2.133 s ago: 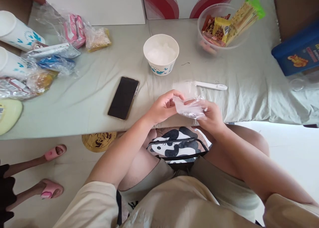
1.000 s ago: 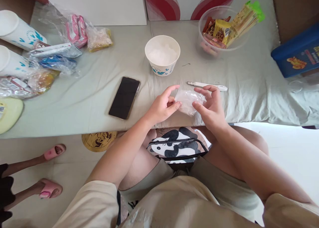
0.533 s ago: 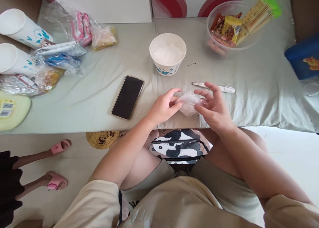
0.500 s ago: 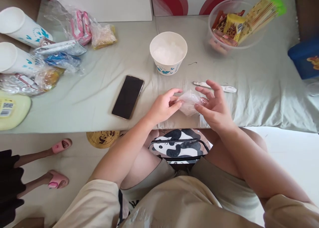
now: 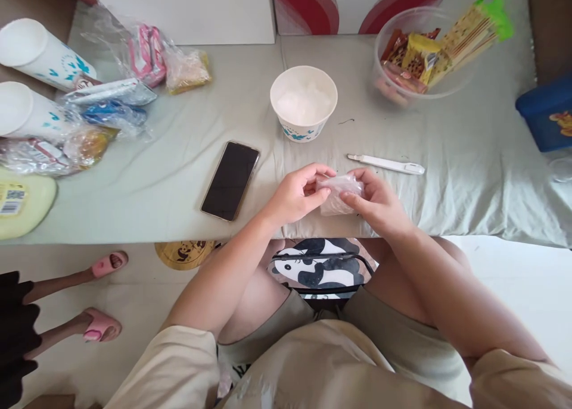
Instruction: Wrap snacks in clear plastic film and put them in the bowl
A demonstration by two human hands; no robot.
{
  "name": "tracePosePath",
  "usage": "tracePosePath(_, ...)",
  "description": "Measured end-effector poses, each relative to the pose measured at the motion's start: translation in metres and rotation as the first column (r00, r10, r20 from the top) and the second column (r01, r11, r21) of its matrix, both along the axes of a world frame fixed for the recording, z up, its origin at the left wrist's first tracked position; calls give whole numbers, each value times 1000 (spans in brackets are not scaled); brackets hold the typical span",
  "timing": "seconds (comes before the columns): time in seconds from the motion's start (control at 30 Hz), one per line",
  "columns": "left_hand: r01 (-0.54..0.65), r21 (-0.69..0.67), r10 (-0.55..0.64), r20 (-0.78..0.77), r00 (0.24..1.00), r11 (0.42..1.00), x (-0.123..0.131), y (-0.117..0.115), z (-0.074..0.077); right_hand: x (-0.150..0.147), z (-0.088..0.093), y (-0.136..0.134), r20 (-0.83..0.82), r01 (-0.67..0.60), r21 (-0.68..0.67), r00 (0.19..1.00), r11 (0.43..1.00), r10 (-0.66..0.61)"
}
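Observation:
A small clear plastic bag [image 5: 342,194], crumpled and whitish, is pinched between both hands near the table's front edge. My left hand [image 5: 301,193] grips its left side with thumb and fingertips. On the other side, my right hand [image 5: 379,200] has thumb and fingers closed on the plastic; what the bag contains, if anything, cannot be made out. Just beyond the hands lies a white utility knife [image 5: 386,164]. A white paper bowl [image 5: 304,102] with blue leaf prints stands farther back, with white material inside. Left of my hands is a dark-screened phone [image 5: 230,180].
At the back right, a clear tub [image 5: 379,78] holds snack packets and skewers. Paper cups [image 5: 22,108] and wrapped snacks [image 5: 147,55] crowd the left side. A blue container [image 5: 547,111] stands at the right edge. Another person's legs in pink slippers [image 5: 102,324] show at lower left.
My right hand's raised, spread fingers have come down and closed on the bag. The bag now looks more folded together. The view has tilted slightly upward.

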State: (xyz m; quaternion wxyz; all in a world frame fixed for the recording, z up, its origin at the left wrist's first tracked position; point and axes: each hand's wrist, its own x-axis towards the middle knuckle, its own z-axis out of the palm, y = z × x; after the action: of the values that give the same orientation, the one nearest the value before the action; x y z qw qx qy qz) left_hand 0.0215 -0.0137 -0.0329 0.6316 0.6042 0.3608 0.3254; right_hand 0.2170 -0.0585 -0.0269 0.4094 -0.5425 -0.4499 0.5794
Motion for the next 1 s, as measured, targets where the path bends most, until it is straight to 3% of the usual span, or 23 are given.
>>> tracePosePath(0.1, -32, 44, 32, -1, 999, 999, -1, 0, 1, 3, -6, -4, 75, -6, 8, 997, 1000, 5)
tracePosePath(0.27, -157, 122, 169, -94, 981, 980, -9, 0, 1, 9, 0, 0, 197, 177, 192, 957, 965, -214)
tracePosePath(0.33, -166, 142, 186, -144, 972, 976, -13, 1, 3, 11, 16, 13, 292, 192, 315, 912, 929, -287)
tracePosePath(0.4, -158, 159, 184, -170, 968, 975, -16, 1, 6, 8, 40, 35, 389, 157, 490, 841, 858, -376)
tracePosePath(0.47, -141, 172, 172, -181, 968, 975, -18, 2, 11, -5, 67, 64, 527, 13, 639, 720, 769, -450)
tracePosePath(0.5, -132, 179, 165, -184, 969, 975, -18, 2, 12, -15, 79, 81, 622, -96, 645, 643, 759, -447)
tracePosePath(0.57, -118, 194, 157, -203, 967, 974, -18, 2, 15, -41, 95, 116, 838, -317, 485, 435, 815, -329)
tracePosePath(0.63, -99, 207, 148, -239, 960, 973, -18, 1, 15, -68, 94, 149, 988, -488, 81, 153, 869, -7)
tracePosePath(0.67, -87, 210, 142, -259, 955, 974, -18, 0, 15, -79, 88, 165, 989, -518, -42, 100, 854, 109)
tracePosePath(0.77, -52, 220, 117, -292, 949, 974, -19, -1, 13, -93, 56, 209, 946, -519, -277, 1, 809, 325)
tracePosePath(0.87, -21, 237, 95, -308, 947, 971, -20, -3, 12, -83, 30, 243, 894, -544, -345, 58, 765, 444)
tracePosePath(0.93, -9, 238, 88, -323, 942, 971, -20, -3, 13, -73, 28, 252, 881, -567, -339, 89, 750, 465)
tracePosePath(1.0, -9, 234, 88, -332, 939, 972, -19, -3, 15, -67, 38, 243, 886, -610, -309, 95, 730, 454)
